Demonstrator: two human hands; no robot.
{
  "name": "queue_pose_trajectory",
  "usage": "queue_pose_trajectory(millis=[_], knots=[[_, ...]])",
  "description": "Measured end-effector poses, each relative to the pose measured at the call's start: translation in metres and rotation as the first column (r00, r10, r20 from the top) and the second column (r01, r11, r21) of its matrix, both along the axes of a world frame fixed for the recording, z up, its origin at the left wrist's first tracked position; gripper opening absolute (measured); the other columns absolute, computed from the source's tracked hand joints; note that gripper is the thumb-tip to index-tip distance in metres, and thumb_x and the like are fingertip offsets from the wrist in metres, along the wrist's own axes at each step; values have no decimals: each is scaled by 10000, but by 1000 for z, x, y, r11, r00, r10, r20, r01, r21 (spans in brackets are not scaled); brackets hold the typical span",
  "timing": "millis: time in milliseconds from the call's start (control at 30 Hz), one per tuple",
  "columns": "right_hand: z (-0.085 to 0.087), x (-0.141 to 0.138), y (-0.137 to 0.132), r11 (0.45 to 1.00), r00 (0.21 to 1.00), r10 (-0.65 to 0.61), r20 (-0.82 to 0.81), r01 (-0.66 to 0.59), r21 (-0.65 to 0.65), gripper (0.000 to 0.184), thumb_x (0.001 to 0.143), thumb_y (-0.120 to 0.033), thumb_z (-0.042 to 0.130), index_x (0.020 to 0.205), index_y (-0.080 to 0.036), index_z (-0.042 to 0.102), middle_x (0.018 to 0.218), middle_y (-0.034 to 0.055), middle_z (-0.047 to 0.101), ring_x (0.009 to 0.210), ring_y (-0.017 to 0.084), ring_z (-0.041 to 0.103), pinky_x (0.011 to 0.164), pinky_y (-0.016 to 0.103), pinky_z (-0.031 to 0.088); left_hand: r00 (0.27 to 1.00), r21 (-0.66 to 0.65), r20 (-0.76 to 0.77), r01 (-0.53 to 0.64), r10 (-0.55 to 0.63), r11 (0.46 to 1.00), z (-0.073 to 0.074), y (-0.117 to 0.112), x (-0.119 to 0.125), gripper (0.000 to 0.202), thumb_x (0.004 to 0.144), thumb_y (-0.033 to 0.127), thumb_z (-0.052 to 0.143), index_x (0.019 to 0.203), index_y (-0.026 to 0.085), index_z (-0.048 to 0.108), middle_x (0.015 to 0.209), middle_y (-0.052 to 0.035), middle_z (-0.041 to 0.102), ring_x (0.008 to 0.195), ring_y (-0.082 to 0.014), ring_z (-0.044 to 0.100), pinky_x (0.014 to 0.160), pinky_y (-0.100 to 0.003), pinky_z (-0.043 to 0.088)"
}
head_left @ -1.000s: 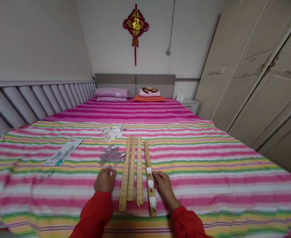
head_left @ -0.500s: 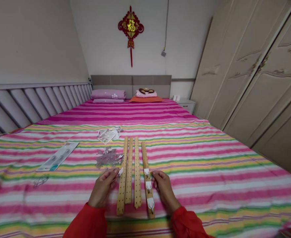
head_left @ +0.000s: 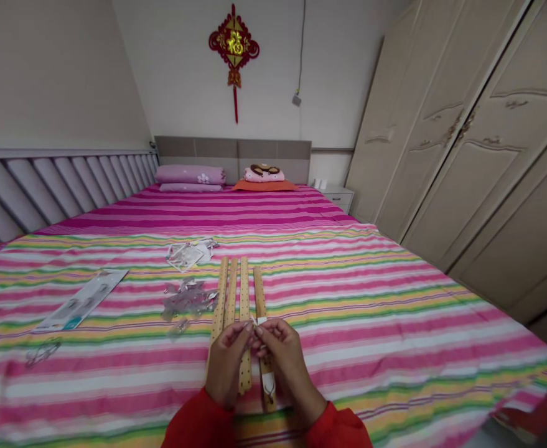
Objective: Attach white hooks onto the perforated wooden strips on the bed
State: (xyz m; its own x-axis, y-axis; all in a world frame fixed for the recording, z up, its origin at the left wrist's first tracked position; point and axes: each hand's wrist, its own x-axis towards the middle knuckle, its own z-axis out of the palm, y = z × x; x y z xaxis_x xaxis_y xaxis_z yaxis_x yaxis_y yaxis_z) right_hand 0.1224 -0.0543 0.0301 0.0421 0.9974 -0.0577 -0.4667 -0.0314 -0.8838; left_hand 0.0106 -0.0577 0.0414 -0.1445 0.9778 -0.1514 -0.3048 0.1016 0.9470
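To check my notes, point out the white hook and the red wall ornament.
white hook [head_left: 268,387]: head view, on its white plate, low on the wooden strip.
red wall ornament [head_left: 234,43]: head view, on its gold centre.

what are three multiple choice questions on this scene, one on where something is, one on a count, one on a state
1. Where does the red Chinese knot hang?
A on the wardrobe door
B on the wall above the headboard
C on the bed rail

2. How many perforated wooden strips lie on the striped quilt?
A two
B three
C four

3. How are the left hand and right hand placed?
A together, fingers pinching a small white hook
B apart, flat on the quilt
C lifting a strip overhead

1 B: it hangs on the wall over the bed's head end.
2 C: four lie side by side.
3 A: both hands' fingers meet at the hook.
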Motion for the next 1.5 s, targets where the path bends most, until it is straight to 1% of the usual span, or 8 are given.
queue_pose_trajectory(millis=[233,367,533,733,1067,1167,1300,1500], knots=[[-2,9,4,999,998,-47,-35,47,6,294,635,-404,787,720,-145,678,539,-5,639,419,87,528,425,193,422,988,63,-149,39,-30,997,-6,-5,17,369,589,446,759,795,151,675,779,-61,721,751,-190,663,724,-287,519],[-4,18,13,998,997,-48,-62,46,-39,240,638,-355,779,675,-144,671,543,-1,637,457,90,556,459,184,443,960,149,-270,125,-82,981,-1,1,18,314,686,462,680,779,162,680,778,-54,709,779,-188,650,743,-281,507],[-7,29,36,997,997,-22,-80,16,-78,245,589,-344,784,631,-141,652,509,7,632,430,104,572,425,188,452,956,128,-278,129,-90,983,4,35,11,370,630,497,699,756,150,676,706,-37,688,709,-171,636,683,-272,501],[-15,32,66,992,999,37,4,-37,-117,262,537,-326,799,604,-124,645,532,28,658,416,100,583,411,186,472,972,4,-176,159,-155,987,-8,80,9,398,446,353,817,730,129,652,589,-17,661,540,-131,613,569,-260,497],[-34,22,94,982,994,-7,105,27,-185,200,549,-251,751,543,-158,574,445,-5,622,348,112,550,362,207,459,958,-4,-275,89,-87,996,-34,105,10,268,508,254,758,692,137,603,553,-4,636,499,-130,598,537,-255,484],[-38,21,98,979,990,-9,144,38,-202,208,573,-239,733,501,-166,552,403,-17,594,308,110,514,315,204,413,895,29,-441,87,-65,996,-39,106,8,194,566,239,727,702,151,620,587,-4,650,540,-132,610,557,-245,478],[-41,19,101,975,983,-26,184,65,-213,213,591,-220,711,488,-176,530,376,-37,568,292,102,492,292,190,373,727,14,-684,89,-55,996,-37,103,8,100,678,221,653,769,180,648,675,-8,683,615,-126,619,574,-220,448],[-41,17,101,971,978,-32,207,80,-224,215,598,-218,695,498,-182,508,357,-49,546,282,87,471,285,173,343,499,-78,-858,115,-125,990,-24,100,12,131,782,203,555,871,189,650,806,-20,704,706,-111,625,616,-204,408]])
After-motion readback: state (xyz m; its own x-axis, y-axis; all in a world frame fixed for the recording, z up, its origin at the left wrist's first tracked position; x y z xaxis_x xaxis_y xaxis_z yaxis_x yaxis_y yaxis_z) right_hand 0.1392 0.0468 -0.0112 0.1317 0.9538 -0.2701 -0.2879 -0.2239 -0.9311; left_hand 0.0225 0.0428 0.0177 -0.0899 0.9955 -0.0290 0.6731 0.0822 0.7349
